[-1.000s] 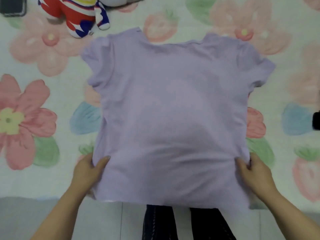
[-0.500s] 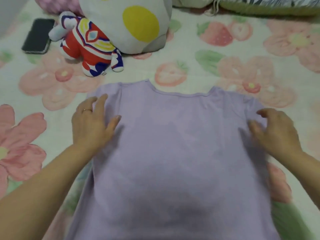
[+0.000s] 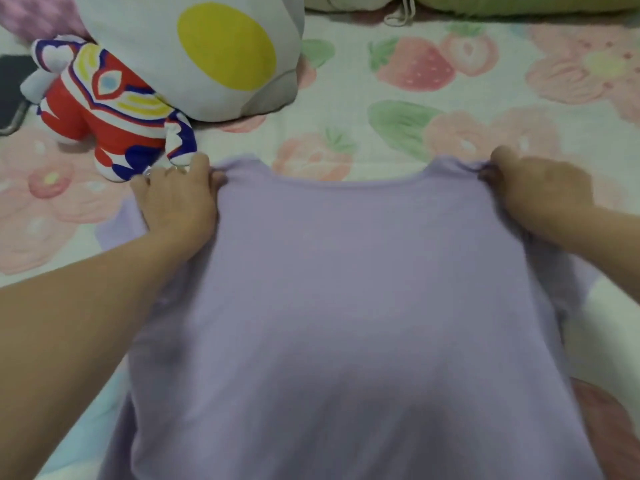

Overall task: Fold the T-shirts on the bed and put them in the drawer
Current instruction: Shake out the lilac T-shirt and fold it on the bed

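Note:
A lilac T-shirt point(image 3: 346, 289) lies spread on the flowered bedsheet point(image 3: 398, 133), collar away from me. My left hand point(image 3: 178, 199) grips the shirt's left shoulder beside the collar, fingers curled into the cloth. My right hand point(image 3: 540, 192) pinches the right shoulder, where the fabric bunches between thumb and fingers. Both sleeves are mostly covered by my hands and forearms. No drawer is in view.
A red, white and blue plush figure point(image 3: 104, 109) lies just beyond my left hand. Behind it sits a white cushion with a yellow spot point(image 3: 207, 53). A dark phone point(image 3: 10, 95) is at the left edge. Pillows point(image 3: 502, 3) line the far edge.
My hands went from the hem up to the shoulders and now grip the cloth beside the collar. The camera has tilted toward the far side of the bed.

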